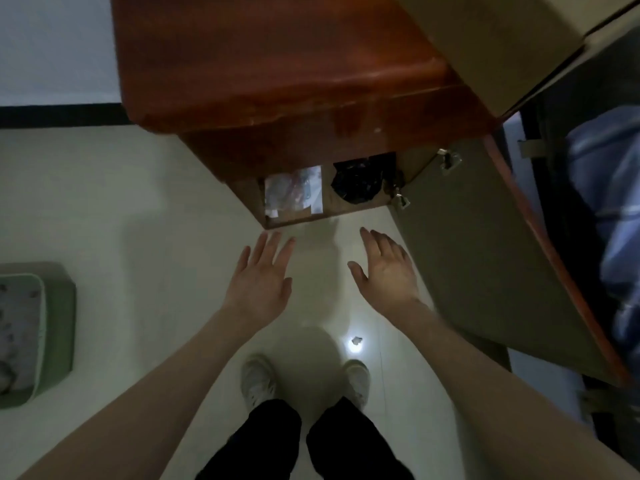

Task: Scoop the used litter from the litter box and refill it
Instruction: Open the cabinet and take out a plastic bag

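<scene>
A green litter box point(59, 327) sits on the floor at the far left, cut by the frame edge, with grey litter point(17, 327) and dark clumps inside. My left hand point(261, 275) and my right hand point(388, 268) are both stretched out over the pale floor, fingers spread, holding nothing. They hover just in front of the open bottom compartment of a reddish wooden cabinet point(277, 81). Inside the compartment lie a pale printed bag point(294, 192) on the left and a crumpled black plastic bag point(358, 183) on the right.
The cabinet door point(485, 254) is swung open to the right of my right hand. Blue fabric point(609, 202) lies beyond it at the right edge. My feet in white shoes point(259, 382) stand on the tiled floor. A small bright reflection point(355, 341) shines on the tiles.
</scene>
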### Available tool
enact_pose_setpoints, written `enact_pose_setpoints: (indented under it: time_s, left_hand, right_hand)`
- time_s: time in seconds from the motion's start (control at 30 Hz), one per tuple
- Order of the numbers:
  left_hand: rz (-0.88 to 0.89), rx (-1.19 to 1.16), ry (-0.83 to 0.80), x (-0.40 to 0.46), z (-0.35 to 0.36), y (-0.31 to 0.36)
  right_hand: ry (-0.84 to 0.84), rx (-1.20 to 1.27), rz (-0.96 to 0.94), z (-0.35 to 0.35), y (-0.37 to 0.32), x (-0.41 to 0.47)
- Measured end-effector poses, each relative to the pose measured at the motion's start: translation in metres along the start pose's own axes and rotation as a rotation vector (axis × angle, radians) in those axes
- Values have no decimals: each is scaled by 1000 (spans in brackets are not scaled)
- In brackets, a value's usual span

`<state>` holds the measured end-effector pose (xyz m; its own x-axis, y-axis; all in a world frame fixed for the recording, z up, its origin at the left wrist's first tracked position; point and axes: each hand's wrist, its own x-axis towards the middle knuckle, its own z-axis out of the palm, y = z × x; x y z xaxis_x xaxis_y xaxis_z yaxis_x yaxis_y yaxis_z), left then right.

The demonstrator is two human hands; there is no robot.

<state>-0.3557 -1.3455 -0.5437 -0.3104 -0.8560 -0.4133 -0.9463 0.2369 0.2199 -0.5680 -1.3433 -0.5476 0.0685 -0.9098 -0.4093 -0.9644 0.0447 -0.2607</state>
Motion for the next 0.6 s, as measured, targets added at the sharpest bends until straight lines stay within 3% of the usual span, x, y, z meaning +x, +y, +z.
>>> enact_pose_setpoints:
  time_s: [0.27, 0.4, 0.47, 0.53, 0.6]
  left_hand:
    - [-48, -146, 198, 106, 120, -48]
    - [-42, -256, 502, 175, 160, -55]
    - [-94, -264, 635, 213, 168, -63]
    - [-231, -351, 574, 243, 177, -72]
    - [-369, -536, 490, 259, 182, -76]
  right_hand:
    - [59, 231, -35, 103, 11, 118]
    - [79, 472, 12, 156, 15, 190]
    - [51, 722, 63, 172, 9, 225]
    - [-53, 1039, 150, 182, 2, 249]
    - [-127, 1206, 220, 189, -3, 261]
